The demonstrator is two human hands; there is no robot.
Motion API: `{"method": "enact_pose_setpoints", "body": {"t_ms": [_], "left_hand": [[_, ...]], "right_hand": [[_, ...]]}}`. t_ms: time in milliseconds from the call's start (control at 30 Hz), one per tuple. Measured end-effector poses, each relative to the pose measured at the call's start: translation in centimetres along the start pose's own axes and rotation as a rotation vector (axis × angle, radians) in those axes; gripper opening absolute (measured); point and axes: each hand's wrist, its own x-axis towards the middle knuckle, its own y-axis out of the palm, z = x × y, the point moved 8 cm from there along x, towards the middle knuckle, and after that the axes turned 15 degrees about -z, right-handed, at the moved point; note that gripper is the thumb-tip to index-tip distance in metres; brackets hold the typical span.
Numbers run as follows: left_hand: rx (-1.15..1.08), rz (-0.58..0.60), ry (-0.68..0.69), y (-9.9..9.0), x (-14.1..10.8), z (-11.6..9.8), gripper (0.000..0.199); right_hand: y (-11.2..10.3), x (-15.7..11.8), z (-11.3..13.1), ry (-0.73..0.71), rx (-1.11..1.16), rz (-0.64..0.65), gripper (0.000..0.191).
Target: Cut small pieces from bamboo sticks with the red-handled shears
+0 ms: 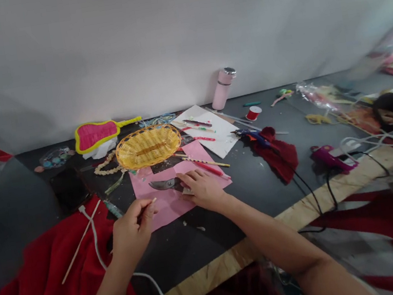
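Observation:
My right hand [200,188] lies over the handles of a pair of pruning shears [163,184], its fingers wrapped round them. The shears' blades point left above a sheet of pink paper [171,209]. To the left, my left hand [134,226] is closed in a pinch near the paper's left edge. What it pinches is too small to make out; a pale tip shows at the fingers. A yellow woven basket [148,147] stands just behind the paper.
Pencils lie on white paper [211,133] behind. A pink bottle [223,88] stands by the wall. A purple glue gun [333,159] and cables lie right, dark red cloth [281,154] nearer. Red fabric [59,266] with a thin stick covers the left front.

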Motion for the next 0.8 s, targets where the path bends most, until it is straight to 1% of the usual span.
{"method": "enact_pose_setpoints", "body": {"t_ms": [167,300,433,600,667,733,800], "left_hand": [[0.079,0.001,0.048,0.2,-0.1,0.1,0.021],[0.114,0.015,0.081,0.7,-0.1,0.2,0.023],[0.14,0.023,0.091,1.1,-0.1,0.4,0.023],[0.181,0.014,0.12,1.1,-0.1,0.0,0.022],[0.215,0.006,0.154,1.1,-0.1,-0.3,0.022],[0.243,0.006,0.201,1.3,-0.2,-0.5,0.022],[0.271,0.005,0.246,1.5,-0.3,-0.7,0.022]], "right_hand": [[-0.2,-0.1,0.5,-0.028,-0.001,0.011,0.063],[-0.5,0.0,0.8,-0.057,-0.017,0.009,0.055],[-0.5,-0.1,0.8,-0.079,-0.006,-0.016,0.052],[-0.5,0.0,0.9,-0.097,0.023,-0.051,0.047],[-1.3,0.1,1.1,-0.112,0.063,-0.094,0.043],[-2.6,0.2,1.0,-0.125,0.105,-0.141,0.039],[-4.4,0.6,0.0,-0.127,0.124,-0.188,0.037]]}}
